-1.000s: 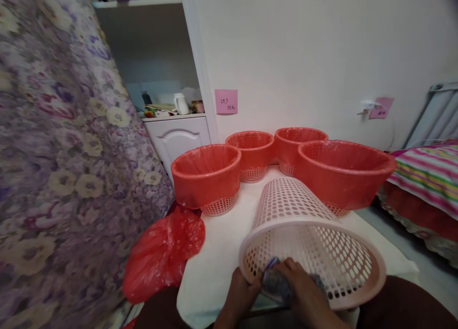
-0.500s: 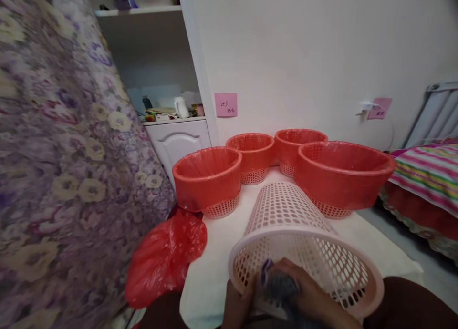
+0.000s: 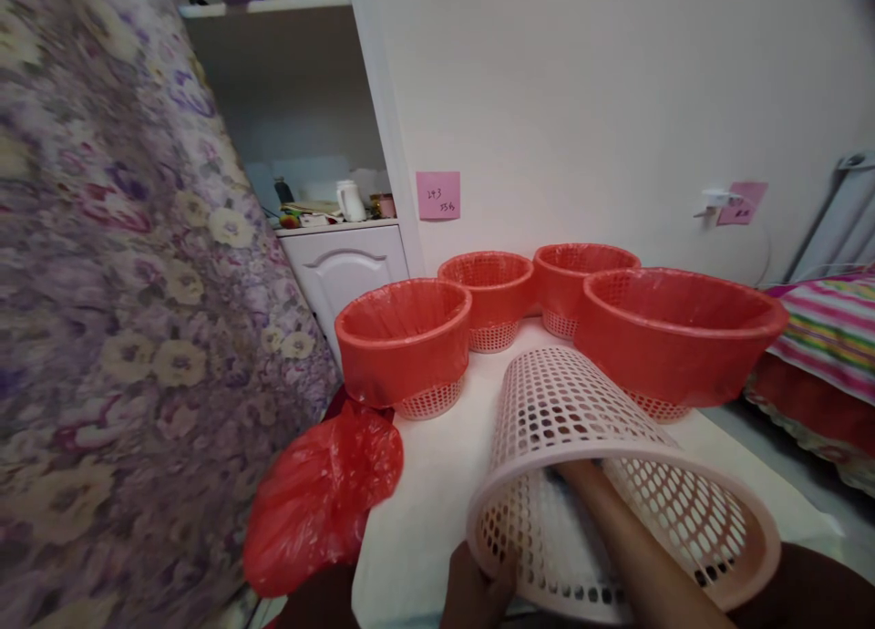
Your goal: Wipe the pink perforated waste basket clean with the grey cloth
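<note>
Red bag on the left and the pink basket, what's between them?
Only bare white tabletop, as the head view shows. The red bag hangs at its left edge; the pink basket lies on its side, its rim gripped by the left hand.

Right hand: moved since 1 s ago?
Yes. The right hand has gone from the rim deeper into the tilted pink basket, toward the red-lined baskets behind; only the forearm shows. The left hand grips the rim.

One head-worn camera is looking forward and down across the white worktop [image 3: 437, 483] toward the wall at twelve o'clock, sitting very close above the pink basket [image 3: 588, 456] at six o'clock; no second view is sharing the scene.
</note>
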The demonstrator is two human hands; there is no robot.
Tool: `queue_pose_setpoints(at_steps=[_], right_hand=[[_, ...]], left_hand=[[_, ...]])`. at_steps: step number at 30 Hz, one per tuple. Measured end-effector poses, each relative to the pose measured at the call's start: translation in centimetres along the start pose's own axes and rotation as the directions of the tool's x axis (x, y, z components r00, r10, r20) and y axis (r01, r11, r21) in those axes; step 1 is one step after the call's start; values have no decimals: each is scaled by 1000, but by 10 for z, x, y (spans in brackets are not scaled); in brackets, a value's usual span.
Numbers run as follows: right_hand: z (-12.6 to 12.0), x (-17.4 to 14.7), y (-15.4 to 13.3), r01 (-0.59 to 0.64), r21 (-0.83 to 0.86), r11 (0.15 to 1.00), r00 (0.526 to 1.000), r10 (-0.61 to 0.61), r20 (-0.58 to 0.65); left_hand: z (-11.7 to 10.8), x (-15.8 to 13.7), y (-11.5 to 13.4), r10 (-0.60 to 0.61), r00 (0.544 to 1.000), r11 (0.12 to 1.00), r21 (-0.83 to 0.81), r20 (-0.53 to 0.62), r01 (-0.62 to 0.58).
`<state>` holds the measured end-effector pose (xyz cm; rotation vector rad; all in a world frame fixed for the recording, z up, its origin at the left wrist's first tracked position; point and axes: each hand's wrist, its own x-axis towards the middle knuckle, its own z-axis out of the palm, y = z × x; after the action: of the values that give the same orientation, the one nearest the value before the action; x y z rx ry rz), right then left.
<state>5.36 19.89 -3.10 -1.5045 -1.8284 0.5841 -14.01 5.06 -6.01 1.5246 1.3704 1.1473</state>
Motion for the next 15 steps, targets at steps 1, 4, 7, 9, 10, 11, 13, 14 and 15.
queue_pose_setpoints(at_steps=[1, 4, 7, 9, 10, 11, 13, 14, 15], right_hand=[[3, 2, -1, 4, -7, 1000, 1000, -4, 16], [4, 3, -7, 21, -31, 999, 998, -19, 59], [0, -15, -14, 39, -56, 998, 994, -33, 105], [-2, -41, -18, 58, -65, 996, 988, -48, 150], [-2, -57, -20, 71, -65, 995, 983, -59, 177], [-2, -75, -21, 85, -59, 995, 976, -71, 206], [-2, -109, -23, 117, -18, 993, 956, -107, 272], [-4, -124, -24, 136, 56, 989, 934, -146, 325], [-6, -135, -25, 143, 114, 983, 915, -175, 362]], left_hand=[[0, 0, 1, -3, 1000, 1000, 9, -6, 3], [1, 1, 0, -1, 999, 1000, 19, -34, 1], [1, 2, -1, 1, 998, 1000, 25, -55, 1], [1, 2, -2, 10, 999, 1000, 24, -49, -9], [1, 2, -2, 17, 999, 1000, 22, -39, -16], [1, 2, -1, 23, 999, 1000, 20, -28, -23], [1, 1, 0, 26, 1000, 1000, 13, -15, -26], [1, 1, 0, 19, 1000, 1000, 7, -20, -19], [2, 1, 0, 5, 999, 1000, -2, -34, -5]])
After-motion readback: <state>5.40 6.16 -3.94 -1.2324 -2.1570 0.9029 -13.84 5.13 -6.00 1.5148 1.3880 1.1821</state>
